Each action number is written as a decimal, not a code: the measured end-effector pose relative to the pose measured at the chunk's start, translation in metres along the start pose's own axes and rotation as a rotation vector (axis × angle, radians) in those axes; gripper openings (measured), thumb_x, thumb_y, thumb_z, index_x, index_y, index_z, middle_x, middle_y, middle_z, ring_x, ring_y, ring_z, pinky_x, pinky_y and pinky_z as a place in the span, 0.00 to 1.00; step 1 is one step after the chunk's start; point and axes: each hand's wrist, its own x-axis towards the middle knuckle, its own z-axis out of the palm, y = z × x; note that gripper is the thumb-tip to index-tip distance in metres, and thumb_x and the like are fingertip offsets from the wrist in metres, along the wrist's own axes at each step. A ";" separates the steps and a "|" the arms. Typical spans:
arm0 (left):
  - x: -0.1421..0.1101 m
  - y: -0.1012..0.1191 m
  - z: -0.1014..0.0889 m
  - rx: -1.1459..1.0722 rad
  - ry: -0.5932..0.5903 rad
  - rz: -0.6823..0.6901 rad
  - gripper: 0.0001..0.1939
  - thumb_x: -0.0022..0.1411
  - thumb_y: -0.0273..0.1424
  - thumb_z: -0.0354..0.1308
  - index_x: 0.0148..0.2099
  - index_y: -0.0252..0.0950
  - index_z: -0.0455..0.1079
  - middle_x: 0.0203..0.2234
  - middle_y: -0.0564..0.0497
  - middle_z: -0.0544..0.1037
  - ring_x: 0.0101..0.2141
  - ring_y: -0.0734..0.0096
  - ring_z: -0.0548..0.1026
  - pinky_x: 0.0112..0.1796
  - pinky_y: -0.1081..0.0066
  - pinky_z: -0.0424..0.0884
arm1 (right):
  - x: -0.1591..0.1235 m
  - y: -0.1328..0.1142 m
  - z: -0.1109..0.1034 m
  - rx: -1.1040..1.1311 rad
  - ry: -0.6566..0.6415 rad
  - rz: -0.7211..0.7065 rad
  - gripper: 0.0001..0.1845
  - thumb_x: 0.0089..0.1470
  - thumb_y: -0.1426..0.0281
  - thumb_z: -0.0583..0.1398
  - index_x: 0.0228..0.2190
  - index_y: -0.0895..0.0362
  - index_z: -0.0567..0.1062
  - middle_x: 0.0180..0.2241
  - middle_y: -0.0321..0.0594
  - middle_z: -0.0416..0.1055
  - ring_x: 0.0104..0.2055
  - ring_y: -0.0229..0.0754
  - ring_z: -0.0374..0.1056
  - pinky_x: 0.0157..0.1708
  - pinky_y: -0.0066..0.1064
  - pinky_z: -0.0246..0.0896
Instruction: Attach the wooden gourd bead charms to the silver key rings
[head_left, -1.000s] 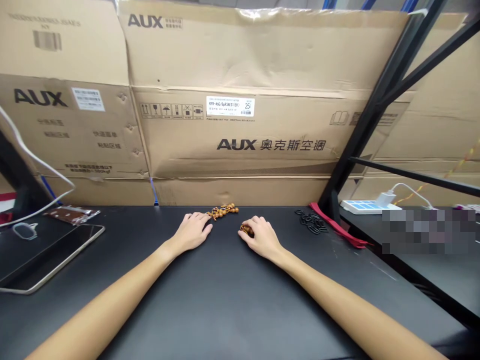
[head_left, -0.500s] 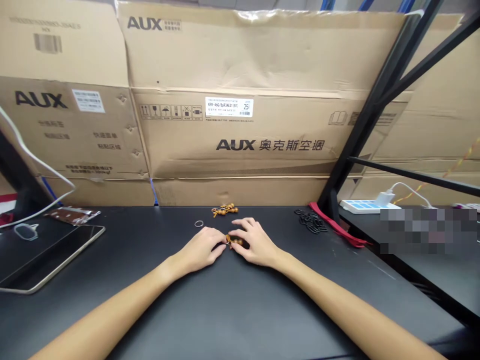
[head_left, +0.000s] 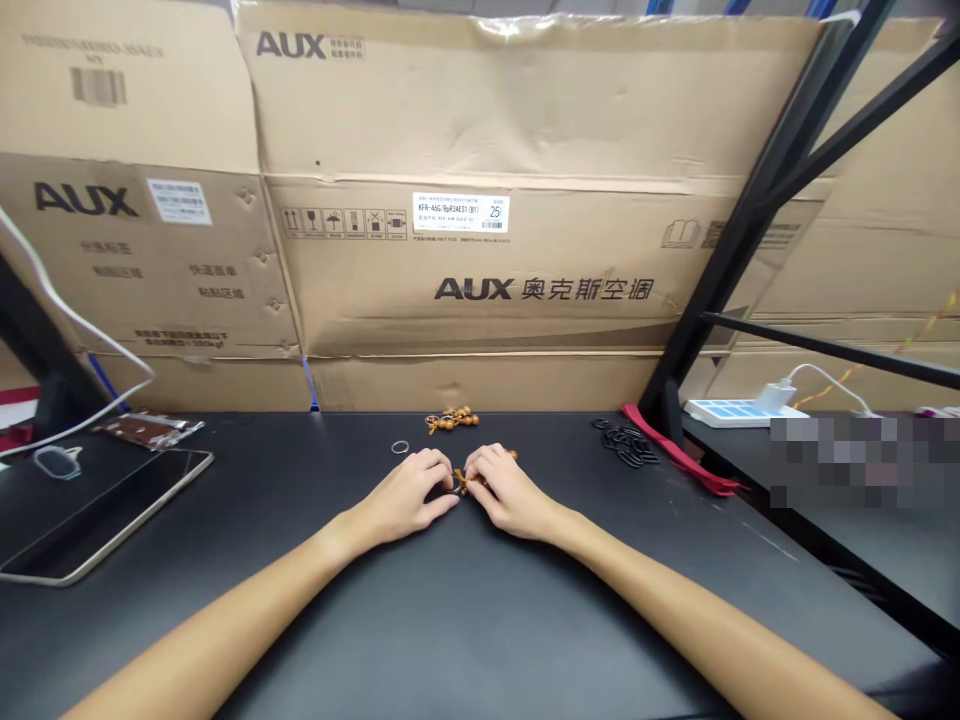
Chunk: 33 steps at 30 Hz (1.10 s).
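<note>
My left hand [head_left: 401,492] and my right hand [head_left: 510,492] meet at the middle of the black table [head_left: 480,600]. Their fingertips pinch a short string of brown wooden beads [head_left: 468,483] between them, and the fingers hide most of it. Behind my hands lies a second cluster of amber-brown beads on cord [head_left: 452,419], touching neither hand. A thin metal ring [head_left: 400,447] rests just beyond my left hand.
Several black rings [head_left: 626,445] and a red strap [head_left: 679,455] lie to the right. A tablet [head_left: 105,515] and a brown packet [head_left: 150,430] lie to the left. Cardboard boxes [head_left: 480,270] and a black shelf post [head_left: 750,220] stand behind the table.
My hands have closed in toward each other. Both now pinch the bead string, which lay under my right hand a second ago. The far bead cluster stays put.
</note>
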 end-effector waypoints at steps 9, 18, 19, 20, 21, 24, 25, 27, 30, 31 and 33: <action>0.000 -0.003 0.002 0.004 0.018 0.051 0.08 0.66 0.29 0.51 0.37 0.37 0.72 0.41 0.48 0.71 0.42 0.66 0.69 0.46 0.66 0.68 | 0.000 0.004 0.001 -0.030 -0.003 0.047 0.06 0.60 0.74 0.52 0.31 0.56 0.66 0.36 0.42 0.67 0.39 0.44 0.59 0.42 0.37 0.57; 0.000 0.001 0.000 0.015 0.010 0.027 0.07 0.65 0.32 0.53 0.37 0.37 0.71 0.42 0.48 0.70 0.43 0.66 0.69 0.46 0.65 0.68 | -0.001 -0.002 0.005 0.005 0.007 0.009 0.04 0.59 0.74 0.54 0.32 0.55 0.67 0.37 0.41 0.67 0.40 0.43 0.60 0.43 0.36 0.57; 0.000 0.001 0.001 0.014 0.016 0.032 0.08 0.66 0.31 0.52 0.37 0.37 0.71 0.42 0.48 0.70 0.43 0.66 0.69 0.47 0.65 0.68 | 0.000 -0.003 0.005 0.010 0.006 0.010 0.04 0.59 0.74 0.54 0.32 0.55 0.67 0.37 0.41 0.68 0.40 0.43 0.60 0.44 0.36 0.57; 0.000 0.000 0.001 0.012 0.020 0.037 0.08 0.66 0.30 0.51 0.37 0.37 0.71 0.43 0.48 0.70 0.43 0.66 0.69 0.47 0.65 0.67 | 0.000 -0.002 0.005 0.004 0.006 0.020 0.04 0.59 0.74 0.54 0.32 0.56 0.67 0.37 0.41 0.68 0.40 0.43 0.60 0.44 0.36 0.57; 0.000 0.000 0.001 0.011 0.022 0.041 0.09 0.67 0.29 0.50 0.37 0.37 0.71 0.43 0.47 0.70 0.43 0.66 0.69 0.47 0.65 0.67 | 0.000 -0.002 0.005 -0.012 0.008 0.043 0.04 0.59 0.74 0.54 0.32 0.56 0.67 0.37 0.41 0.68 0.41 0.43 0.60 0.43 0.36 0.57; 0.000 -0.001 0.002 0.010 0.022 0.042 0.09 0.67 0.29 0.50 0.36 0.37 0.71 0.44 0.47 0.70 0.44 0.65 0.68 0.48 0.65 0.67 | 0.000 0.002 0.004 -0.064 0.017 0.124 0.04 0.59 0.73 0.54 0.31 0.56 0.68 0.36 0.42 0.68 0.40 0.44 0.60 0.41 0.37 0.57; 0.000 -0.001 0.003 0.012 0.019 0.038 0.08 0.66 0.30 0.51 0.36 0.37 0.71 0.44 0.47 0.70 0.44 0.65 0.68 0.48 0.64 0.67 | 0.000 0.002 0.004 -0.068 0.020 0.132 0.04 0.59 0.73 0.54 0.31 0.56 0.68 0.36 0.42 0.68 0.40 0.44 0.60 0.41 0.37 0.57; 0.000 -0.001 0.002 0.014 0.019 0.027 0.06 0.65 0.32 0.54 0.36 0.37 0.70 0.43 0.47 0.70 0.44 0.65 0.69 0.48 0.64 0.67 | 0.000 0.001 0.004 -0.051 0.026 0.115 0.05 0.59 0.73 0.54 0.31 0.56 0.68 0.36 0.41 0.68 0.41 0.44 0.60 0.42 0.37 0.57; 0.000 0.000 0.002 0.015 0.021 0.022 0.06 0.64 0.32 0.55 0.36 0.37 0.70 0.43 0.48 0.70 0.44 0.65 0.69 0.47 0.64 0.68 | -0.001 -0.003 0.006 0.002 0.031 0.053 0.04 0.59 0.73 0.54 0.32 0.55 0.68 0.37 0.41 0.69 0.41 0.43 0.60 0.44 0.38 0.57; 0.000 0.001 0.002 0.018 0.024 0.023 0.06 0.64 0.31 0.54 0.35 0.37 0.70 0.43 0.48 0.70 0.44 0.65 0.69 0.47 0.65 0.68 | -0.001 -0.004 0.006 0.013 0.028 0.042 0.04 0.59 0.73 0.55 0.32 0.55 0.68 0.38 0.41 0.69 0.41 0.43 0.60 0.44 0.37 0.57; 0.000 0.000 0.002 0.019 0.028 0.031 0.08 0.65 0.29 0.52 0.35 0.37 0.70 0.43 0.47 0.70 0.44 0.66 0.69 0.47 0.65 0.68 | 0.000 -0.003 0.007 0.003 0.026 0.055 0.04 0.59 0.73 0.55 0.32 0.55 0.68 0.37 0.41 0.69 0.41 0.43 0.60 0.44 0.37 0.57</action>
